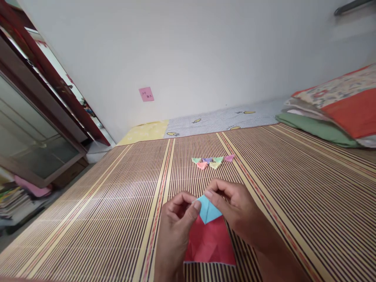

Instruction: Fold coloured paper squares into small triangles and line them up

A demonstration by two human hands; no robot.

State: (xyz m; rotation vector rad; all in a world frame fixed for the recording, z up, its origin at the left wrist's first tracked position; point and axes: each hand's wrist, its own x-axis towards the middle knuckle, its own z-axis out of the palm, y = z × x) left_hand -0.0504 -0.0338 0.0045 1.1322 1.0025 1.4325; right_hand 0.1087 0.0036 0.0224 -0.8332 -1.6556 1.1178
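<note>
Head view: blue paper (210,211), pinched from two sides.
Left hand (176,225) grips its left corner, thumb on top; right hand (237,201) pinches the top corner, thumb and finger nearly together. Neither nearer; both touch it. Centre crease runs roughly fore-and-aft between the thumbs, point toward the wearer, overlapping the red paper (210,244) between the wrists; contact unclear. Folded pieces (202,165) lie on the mat (117,223) beyond the fingers.

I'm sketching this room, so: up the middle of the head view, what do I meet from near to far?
Red paper, blue folded paper, yellow folded paper, checked cloth, white wall.
</note>
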